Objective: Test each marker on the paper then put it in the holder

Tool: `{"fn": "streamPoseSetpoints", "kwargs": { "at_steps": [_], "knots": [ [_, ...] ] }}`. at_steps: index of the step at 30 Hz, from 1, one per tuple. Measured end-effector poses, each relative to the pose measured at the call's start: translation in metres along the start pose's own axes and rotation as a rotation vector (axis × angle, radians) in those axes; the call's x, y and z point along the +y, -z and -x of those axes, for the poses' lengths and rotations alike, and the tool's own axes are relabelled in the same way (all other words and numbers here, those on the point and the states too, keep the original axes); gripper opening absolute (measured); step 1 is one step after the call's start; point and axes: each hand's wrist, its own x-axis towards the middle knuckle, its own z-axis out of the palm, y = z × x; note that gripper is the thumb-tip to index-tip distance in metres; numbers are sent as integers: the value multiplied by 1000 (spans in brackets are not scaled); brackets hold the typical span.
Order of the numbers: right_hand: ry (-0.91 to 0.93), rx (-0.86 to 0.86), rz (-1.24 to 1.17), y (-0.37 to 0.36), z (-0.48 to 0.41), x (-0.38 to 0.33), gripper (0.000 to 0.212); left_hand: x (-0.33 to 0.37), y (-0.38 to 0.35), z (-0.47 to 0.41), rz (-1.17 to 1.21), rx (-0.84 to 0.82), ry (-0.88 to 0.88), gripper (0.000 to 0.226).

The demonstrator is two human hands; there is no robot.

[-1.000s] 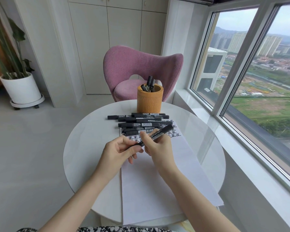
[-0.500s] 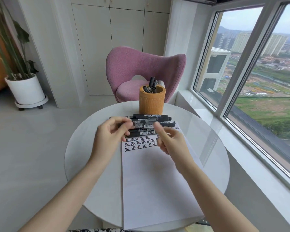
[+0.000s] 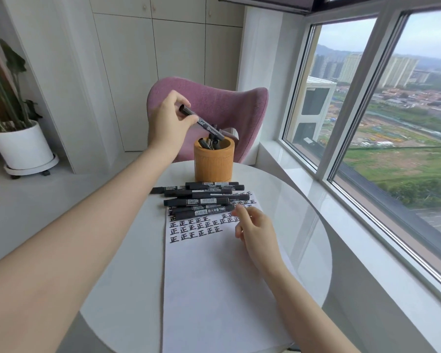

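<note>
My left hand [image 3: 171, 121] grips a black marker [image 3: 209, 129] by its upper end; the marker slants down with its lower end at the mouth of the round wooden holder [image 3: 213, 161]. Several black markers stand inside that holder. A pile of several black markers [image 3: 201, 197] lies on the table in front of the holder, across the top of the white paper [image 3: 214, 276]. Rows of black test marks [image 3: 196, 226] cover the paper's upper part. My right hand [image 3: 255, 228] hovers with loosely curled fingers over the paper, just right of the pile, holding nothing.
The round white table [image 3: 303, 225] carries everything. A pink chair [image 3: 214, 103] stands right behind the holder. A potted plant in a white pot [image 3: 21, 146] is on the floor at far left. A large window [image 3: 392, 123] and its sill run along the right.
My left hand has risen from the table with the marker and carried it up over the holder. My right hand let go of the marker and stayed low over the paper.
</note>
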Motion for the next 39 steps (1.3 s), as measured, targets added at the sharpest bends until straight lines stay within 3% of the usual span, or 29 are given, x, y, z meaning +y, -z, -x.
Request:
{"fn": "streamPoseSetpoints", "kwargs": {
  "at_steps": [7, 11, 19, 25, 31, 39],
  "knots": [
    [2, 14, 20, -2, -1, 5, 32, -1, -31, -3, -239, -119, -56, 17],
    [13, 15, 43, -3, 0, 6, 30, -9, -46, 0, -229, -245, -35, 27],
    [24, 8, 89, -3, 1, 8, 25, -14, -59, 6, -437, -573, 91, 46],
    [30, 1, 102, -2, 1, 9, 22, -3, -40, 21, -245, -281, -114, 30],
    [44, 4, 123, -2, 1, 11, 21, -7, -4, 78, -91, -308, -136, 17],
    [51, 1, 147, -3, 1, 11, 20, -61, 30, 122, -255, -330, 16, 20]
  ]
}}
